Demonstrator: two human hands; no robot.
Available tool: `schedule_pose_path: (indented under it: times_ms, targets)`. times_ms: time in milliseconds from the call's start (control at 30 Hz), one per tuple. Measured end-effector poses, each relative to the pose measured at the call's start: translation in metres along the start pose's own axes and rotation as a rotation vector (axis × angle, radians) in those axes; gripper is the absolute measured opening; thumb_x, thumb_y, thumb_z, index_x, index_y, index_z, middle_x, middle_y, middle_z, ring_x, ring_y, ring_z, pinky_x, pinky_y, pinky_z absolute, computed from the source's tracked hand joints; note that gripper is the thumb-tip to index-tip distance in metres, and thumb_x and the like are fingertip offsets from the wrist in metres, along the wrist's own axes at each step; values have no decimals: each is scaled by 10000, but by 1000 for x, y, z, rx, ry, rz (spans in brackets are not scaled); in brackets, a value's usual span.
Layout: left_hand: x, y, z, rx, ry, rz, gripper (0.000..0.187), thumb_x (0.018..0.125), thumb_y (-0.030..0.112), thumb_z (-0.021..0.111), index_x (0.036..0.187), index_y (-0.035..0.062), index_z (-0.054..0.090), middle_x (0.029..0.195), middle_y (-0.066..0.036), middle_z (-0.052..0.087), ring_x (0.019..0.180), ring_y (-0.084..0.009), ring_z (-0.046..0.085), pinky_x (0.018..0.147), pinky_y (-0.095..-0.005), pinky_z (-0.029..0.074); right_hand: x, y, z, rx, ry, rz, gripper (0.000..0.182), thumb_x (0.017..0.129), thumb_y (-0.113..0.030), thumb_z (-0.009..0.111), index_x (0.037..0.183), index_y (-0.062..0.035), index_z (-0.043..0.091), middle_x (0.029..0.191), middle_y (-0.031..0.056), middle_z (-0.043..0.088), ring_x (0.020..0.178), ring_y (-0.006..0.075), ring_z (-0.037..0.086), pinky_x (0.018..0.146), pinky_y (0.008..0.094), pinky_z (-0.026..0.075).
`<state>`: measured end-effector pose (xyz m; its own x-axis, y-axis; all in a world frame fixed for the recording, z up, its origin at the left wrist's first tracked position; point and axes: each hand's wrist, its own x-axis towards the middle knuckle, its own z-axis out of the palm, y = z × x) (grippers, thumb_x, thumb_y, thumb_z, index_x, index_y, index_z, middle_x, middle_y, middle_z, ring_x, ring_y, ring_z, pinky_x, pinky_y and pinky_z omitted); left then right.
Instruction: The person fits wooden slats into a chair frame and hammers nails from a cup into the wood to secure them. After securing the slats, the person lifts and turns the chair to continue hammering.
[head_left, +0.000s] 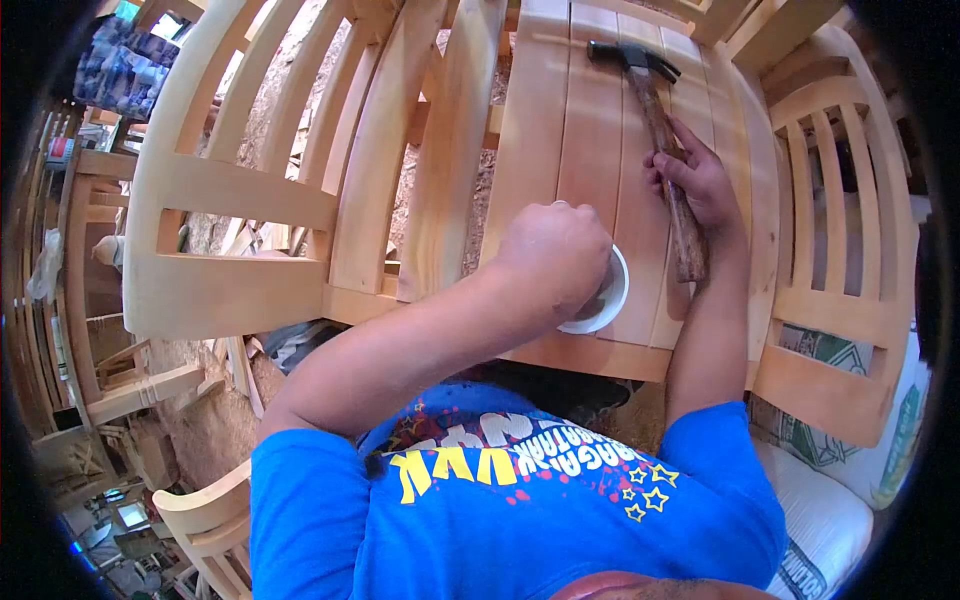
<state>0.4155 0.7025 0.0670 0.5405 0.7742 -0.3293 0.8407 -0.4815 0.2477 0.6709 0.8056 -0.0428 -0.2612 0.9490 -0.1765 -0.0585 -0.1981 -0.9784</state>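
My right hand (pixel 698 185) is closed around the wooden handle of a claw hammer (pixel 640 85). The hammer's dark metal head points away from me, above the pale seat boards. My left hand (pixel 560 250) is closed in a fist over a small white round container (pixel 622 285), hiding much of its opening. The fingers face away, so what they hold, if anything, is hidden. Beneath both hands is the slatted seat of a wooden bench (pixel 590 130), and the container is at its near edge.
Slatted wooden armrests flank the seat, one at left (pixel 230 290) and one at right (pixel 830 310). Wider gaps separate the slats on the left (pixel 365 180). White printed sacks (pixel 820 510) lie at lower right. Another slatted wooden piece (pixel 210 515) and wood scraps are at lower left.
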Motion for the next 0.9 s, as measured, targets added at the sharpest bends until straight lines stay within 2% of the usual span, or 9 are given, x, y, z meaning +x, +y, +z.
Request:
schedule_pose_path:
  times_ms: [200, 300, 400, 500, 567, 700, 800, 833, 900]
  targets:
    - [8, -12, 0, -83, 72, 63, 125, 851, 134, 713, 909, 44, 778, 1062, -153, 703, 1001, -363, 714, 878, -472, 595, -5, -9, 6, -5, -8, 6, 900, 933, -167, 784, 1651, -14, 264, 1034, 115, 697, 839, 167, 671, 746, 308, 569]
    - [4, -16, 11, -178, 274, 88, 113, 850, 148, 732, 916, 70, 782, 1081, -131, 705, 997, -356, 705, 891, -473, 585, -4, -7, 5, -18, -9, 14, 843, 945, -137, 756, 1653, -60, 306, 1047, 96, 695, 853, 146, 667, 751, 286, 563]
    - [-15, -27, 5, -243, 576, 293, 95, 823, 115, 749, 891, 50, 761, 1081, -113, 698, 988, -339, 696, 886, -462, 581, -6, -9, 8, -8, 1, 12, 844, 944, -130, 750, 1655, -61, 301, 1047, 99, 695, 852, 145, 668, 751, 279, 565]
    - [-56, -43, -3, -445, 718, 276, 50, 786, 40, 716, 824, 10, 704, 1033, -101, 701, 932, -310, 708, 841, -427, 592, -8, -13, 14, 1, 14, 13, 856, 936, -131, 759, 1653, -53, 298, 1035, 100, 692, 834, 146, 667, 741, 285, 566]
    - [-87, -64, 7, -580, 727, 206, 45, 759, 9, 688, 769, -1, 645, 963, -121, 705, 867, -281, 714, 812, -393, 589, -8, -14, 14, -1, 39, 17, 877, 920, -129, 781, 1649, -43, 301, 1008, 98, 689, 813, 159, 665, 731, 310, 566]
    - [-154, -100, 49, -878, 705, -8, 126, 756, -29, 642, 684, -1, 543, 827, -135, 709, 775, -214, 715, 767, -336, 576, -7, -11, 12, -30, 67, 33, 822, 935, -115, 765, 1639, -65, 343, 1034, 107, 690, 818, 142, 665, 718, 276, 573]
    - [-195, -105, 91, -1146, 736, -290, 137, 784, -32, 622, 678, 9, 546, 789, -118, 706, 787, -181, 710, 759, -328, 570, -7, -12, 14, -7, 29, -10, 792, 944, -109, 754, 1630, -59, 361, 1040, 108, 689, 809, 139, 664, 701, 261, 573]
    - [-205, -108, 106, -1140, 766, -334, 116, 886, 9, 652, 780, 3, 607, 818, -93, 715, 808, -153, 704, 740, -310, 563, -5, -10, 13, -24, 56, -2, 792, 940, -109, 749, 1627, -47, 360, 1007, 90, 673, 792, 135, 657, 680, 259, 570]
    - [-212, -104, 123, -1129, 910, -556, 102, 950, 60, 667, 875, 0, 632, 832, -86, 716, 797, -140, 698, 732, -292, 556, -5, -10, 14, -88, 76, -8, 796, 934, -110, 750, 1625, -42, 362, 981, 78, 660, 784, 129, 653, 665, 256, 563]
